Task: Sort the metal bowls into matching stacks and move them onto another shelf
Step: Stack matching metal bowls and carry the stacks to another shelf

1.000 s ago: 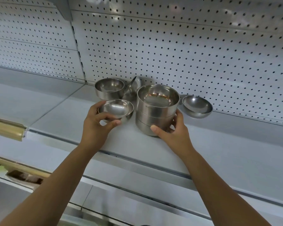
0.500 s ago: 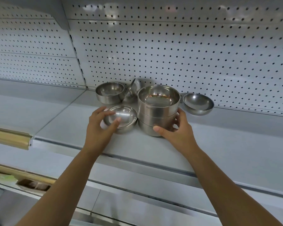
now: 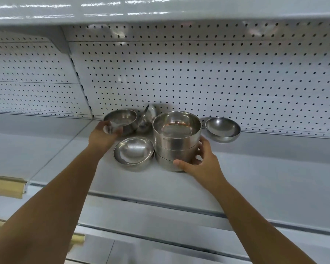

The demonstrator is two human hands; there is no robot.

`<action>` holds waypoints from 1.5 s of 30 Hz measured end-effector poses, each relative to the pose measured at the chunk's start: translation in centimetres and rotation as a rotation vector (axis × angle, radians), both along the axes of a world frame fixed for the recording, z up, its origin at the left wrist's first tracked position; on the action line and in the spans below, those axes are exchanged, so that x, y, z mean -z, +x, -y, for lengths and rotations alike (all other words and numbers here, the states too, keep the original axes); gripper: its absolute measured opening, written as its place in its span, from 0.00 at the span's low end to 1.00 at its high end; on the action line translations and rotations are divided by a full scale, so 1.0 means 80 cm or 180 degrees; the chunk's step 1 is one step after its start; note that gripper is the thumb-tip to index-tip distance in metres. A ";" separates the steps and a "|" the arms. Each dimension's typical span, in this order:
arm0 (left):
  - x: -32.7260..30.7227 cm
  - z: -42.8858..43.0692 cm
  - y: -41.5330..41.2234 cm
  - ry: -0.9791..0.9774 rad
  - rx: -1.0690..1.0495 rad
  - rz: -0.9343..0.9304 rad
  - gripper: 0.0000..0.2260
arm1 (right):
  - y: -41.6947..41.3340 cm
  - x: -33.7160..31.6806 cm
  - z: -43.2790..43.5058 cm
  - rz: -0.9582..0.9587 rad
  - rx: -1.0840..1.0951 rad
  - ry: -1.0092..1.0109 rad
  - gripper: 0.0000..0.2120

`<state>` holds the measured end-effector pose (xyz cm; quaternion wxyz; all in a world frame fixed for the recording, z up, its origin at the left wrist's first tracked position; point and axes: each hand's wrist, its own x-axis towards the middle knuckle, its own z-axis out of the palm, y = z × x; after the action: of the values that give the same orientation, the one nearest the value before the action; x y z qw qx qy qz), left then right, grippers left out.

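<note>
Reference item: the stack of straight-sided steel bowls (image 3: 176, 141), standing on the grey shelf (image 3: 274, 178).

1. A beige price rail (image 3: 6, 185) runs along a shelf edge well to the left of the stack and nearer the camera.
2. The right hand (image 3: 204, 162) is clamped on the stack. The thumb lies across the front of the bottom bowl and the fingers curl round the right side. Three nested tiers are visible.
3. A shallow round bowl (image 3: 133, 153) sits upright on the shelf, touching the stack on its front-left side. No hand is on it.
4. The left hand (image 3: 103, 136) is left of the stack and behind the shallow round bowl. Its fingers are closed on the near wall of a small deep bowl (image 3: 120, 121), which tips toward the camera. Motion blur hides the exact finger placement.
5. A tilted bowl (image 3: 147, 119) stands on edge between the small deep bowl and the stack, near the back panel.
6. A second shallow bowl (image 3: 222, 129) rests just right of the stack, apart from it.
7. The pegboard back panel (image 3: 217, 82) rises behind the stack.
</note>
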<state>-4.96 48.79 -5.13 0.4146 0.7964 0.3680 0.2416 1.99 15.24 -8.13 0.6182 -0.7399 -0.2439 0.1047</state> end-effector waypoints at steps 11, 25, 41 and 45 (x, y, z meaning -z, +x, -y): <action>0.015 -0.007 0.008 0.0266 -0.0090 0.0310 0.20 | 0.004 -0.001 -0.003 -0.0049 0.0027 0.0091 0.52; -0.013 0.041 -0.022 0.0408 -0.0455 0.0760 0.18 | 0.007 0.001 -0.003 -0.0118 -0.0025 0.0190 0.53; -0.112 0.144 -0.057 -0.0485 0.0782 0.1868 0.15 | 0.008 0.004 -0.002 -0.0090 -0.0010 0.0132 0.54; -0.118 0.161 -0.057 -0.0367 0.1162 0.1717 0.18 | 0.007 0.004 -0.002 -0.0095 -0.0024 0.0182 0.54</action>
<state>-9.48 35.92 4.33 0.5780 0.7317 0.1091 0.3443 2.58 15.39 -8.47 0.6422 -0.7193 -0.2403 0.1111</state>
